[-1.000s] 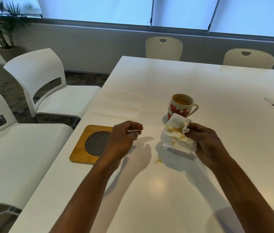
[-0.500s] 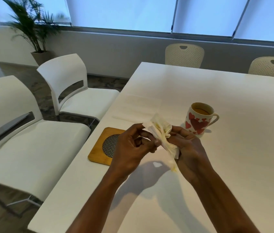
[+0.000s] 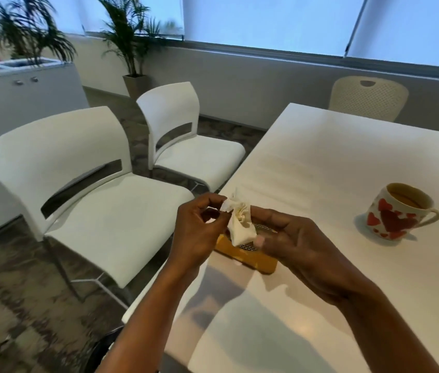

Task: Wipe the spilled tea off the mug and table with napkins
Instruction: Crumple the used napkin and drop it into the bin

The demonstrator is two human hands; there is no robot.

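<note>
Above the table's (image 3: 320, 162) near-left corner, we note our left hand (image 3: 195, 232) pinching the upper edge of the crumpled, tea-stained napkin (image 3: 239, 223), our right hand (image 3: 293, 246) gripping its bunched body over the wooden trivet (image 3: 256, 261), and the heart-patterned mug (image 3: 396, 211) standing well apart at right.

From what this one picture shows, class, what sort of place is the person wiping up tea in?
Probably an office meeting room or break area. A long white table has matching white chairs along its side, wide windows with roller blinds line the wall, and potted palms stand on the floor.
</note>
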